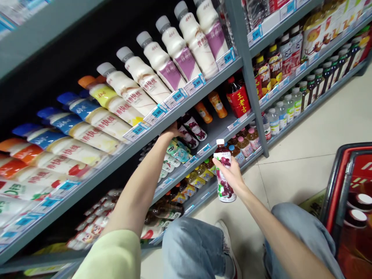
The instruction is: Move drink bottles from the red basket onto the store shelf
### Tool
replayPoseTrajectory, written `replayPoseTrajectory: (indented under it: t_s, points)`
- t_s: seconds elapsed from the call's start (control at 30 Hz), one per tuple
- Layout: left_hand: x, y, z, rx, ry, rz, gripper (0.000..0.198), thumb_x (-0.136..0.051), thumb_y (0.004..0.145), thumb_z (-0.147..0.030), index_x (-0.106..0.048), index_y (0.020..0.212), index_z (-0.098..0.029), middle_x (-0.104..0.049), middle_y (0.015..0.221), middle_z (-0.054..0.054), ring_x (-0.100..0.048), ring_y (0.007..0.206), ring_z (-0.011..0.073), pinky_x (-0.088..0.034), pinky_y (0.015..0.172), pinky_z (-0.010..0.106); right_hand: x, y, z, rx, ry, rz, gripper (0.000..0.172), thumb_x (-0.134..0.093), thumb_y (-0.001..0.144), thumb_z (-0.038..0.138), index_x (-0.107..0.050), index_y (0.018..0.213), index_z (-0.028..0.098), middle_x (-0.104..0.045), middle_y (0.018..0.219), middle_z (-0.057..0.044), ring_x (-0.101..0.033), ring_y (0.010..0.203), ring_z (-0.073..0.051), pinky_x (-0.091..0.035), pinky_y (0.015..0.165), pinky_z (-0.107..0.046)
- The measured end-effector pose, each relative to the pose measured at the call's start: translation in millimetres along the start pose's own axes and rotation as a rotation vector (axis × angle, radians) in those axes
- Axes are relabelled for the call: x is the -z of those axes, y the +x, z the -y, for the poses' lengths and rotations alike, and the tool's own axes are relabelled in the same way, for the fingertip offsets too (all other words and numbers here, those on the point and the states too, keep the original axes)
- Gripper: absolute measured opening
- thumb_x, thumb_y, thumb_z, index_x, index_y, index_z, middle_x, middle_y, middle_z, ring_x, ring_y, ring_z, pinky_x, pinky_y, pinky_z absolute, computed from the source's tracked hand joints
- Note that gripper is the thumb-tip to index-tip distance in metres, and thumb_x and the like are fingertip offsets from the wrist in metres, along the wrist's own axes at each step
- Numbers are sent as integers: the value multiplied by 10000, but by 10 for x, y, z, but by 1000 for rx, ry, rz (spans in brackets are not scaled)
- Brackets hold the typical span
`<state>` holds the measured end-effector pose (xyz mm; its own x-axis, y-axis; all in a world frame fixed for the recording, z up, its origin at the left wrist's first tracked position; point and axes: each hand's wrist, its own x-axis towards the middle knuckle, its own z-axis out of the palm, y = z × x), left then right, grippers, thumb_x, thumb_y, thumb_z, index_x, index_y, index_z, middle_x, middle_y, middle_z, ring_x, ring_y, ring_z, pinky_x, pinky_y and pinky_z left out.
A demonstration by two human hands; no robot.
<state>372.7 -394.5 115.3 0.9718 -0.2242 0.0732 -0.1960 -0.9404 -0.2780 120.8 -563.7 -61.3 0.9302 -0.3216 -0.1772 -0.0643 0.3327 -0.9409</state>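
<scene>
My right hand [231, 174] is closed round a grape juice bottle [224, 172] with a white cap, held upright in front of the lower shelves. My left hand [171, 131] reaches under the upper shelf edge onto the middle shelf [216, 131], next to matching grape juice bottles [194, 127] lying there. Its fingers are hidden behind the shelf edge and the bottles. I am crouched, with my knees in blue jeans at the bottom of the view.
The top shelf holds a row of milky white bottles [145, 79] with price tags. Orange bottles and a red bottle [238, 99] stand further right. A red shopping basket [350, 205] with bottles sits on the tiled floor at the right.
</scene>
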Motion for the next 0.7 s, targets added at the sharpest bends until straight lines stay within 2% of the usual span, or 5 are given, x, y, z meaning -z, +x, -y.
replayPoseTrajectory:
  t_s: [0.13, 0.3, 0.53, 0.7]
  points:
    - [-21, 63, 71, 27, -7, 56, 1191, -958, 481, -477, -428, 1493, -139, -556, 1471, 177, -526, 1353, 410, -425, 1136, 388, -4, -2, 25, -9, -13, -3, 480, -795, 717, 592, -643, 1008, 242, -754, 1025, -68, -697, 951, -280, -500, 869, -385]
    - [-30, 96, 123, 8, -29, 69, 1118, -937, 515, -400, -434, 1486, -169, -554, 1483, 139, -525, 1355, 390, -409, 1149, 377, -17, 0, -18, -6, -7, 4, 473, -794, 723, 571, -647, 1028, 240, -755, 1040, -71, -697, 966, -280, -502, 888, -386]
    - [-62, 130, 124, 17, -41, 51, 1162, -949, 481, -434, -427, 1481, -151, -559, 1468, 167, -463, 1413, 404, -377, 1177, 401, -7, 10, -32, 3, 6, -7, 433, -794, 732, 511, -647, 1035, 238, -759, 1053, -63, -706, 969, -271, -500, 897, -374]
    - [-78, 145, 128, 22, -53, 43, 1125, -936, 508, -410, -428, 1472, -131, -552, 1480, 200, -488, 1390, 398, -388, 1163, 409, -9, 24, -26, -3, 4, -23, 422, -798, 732, 510, -649, 1021, 242, -762, 1051, -66, -708, 977, -280, -501, 896, -375]
